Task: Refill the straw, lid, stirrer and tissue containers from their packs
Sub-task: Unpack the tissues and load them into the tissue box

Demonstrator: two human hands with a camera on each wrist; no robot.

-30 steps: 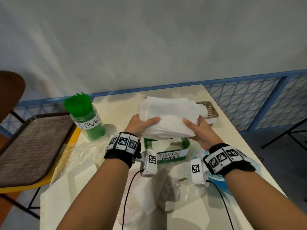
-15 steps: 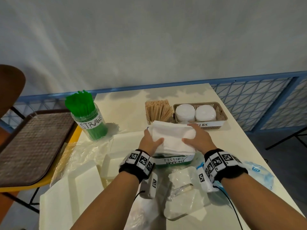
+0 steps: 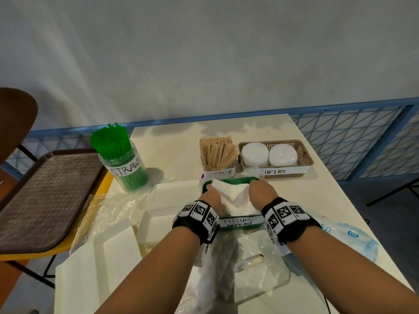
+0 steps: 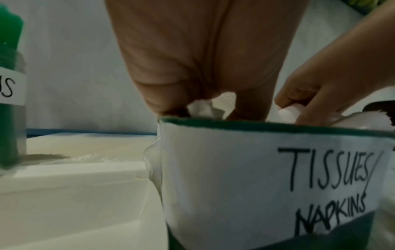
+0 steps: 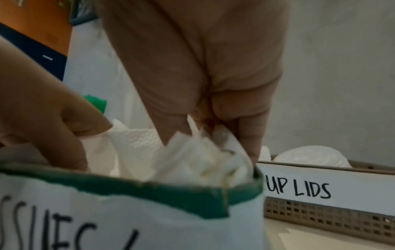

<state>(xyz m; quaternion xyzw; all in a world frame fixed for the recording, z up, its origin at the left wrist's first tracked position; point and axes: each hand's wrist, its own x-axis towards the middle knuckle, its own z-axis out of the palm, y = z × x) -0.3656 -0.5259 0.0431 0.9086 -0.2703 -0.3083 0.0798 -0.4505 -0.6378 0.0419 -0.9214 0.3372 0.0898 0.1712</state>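
Nearest on the desk [image 3: 317, 200] lie slack clear packs [image 3: 254, 268] and, at the right edge, a blue-and-white pack [image 3: 353, 236] marked "T75". Just beyond the wrists stands the green box [image 3: 226, 181], its white label reading "TISSUES / NAPKINS". A second ago the tissues [image 3: 235, 196] were a flat stack held up between both hands, clear of the box; half a second ago the stack sat on its rim; now it is down inside, crumpled, with only the top showing above the edge. The left hand [image 3: 212, 196] and right hand [image 3: 260, 193] both reach into the box, fingers curled down on the paper at either side, so each grip is closed on the tissues and pushing them in. That suggests the tissue refill is all but done once the hands let go. Farther off, the jar [image 3: 127, 171] of green straws reads "STRAWS"; the stirrer holder [image 3: 218, 172] shows a partly hidden label, too covered to read in full; the basket [image 3: 303, 152] with two stacks of white lids reads "CUP LIDS". All three look full, so this seems the last container.
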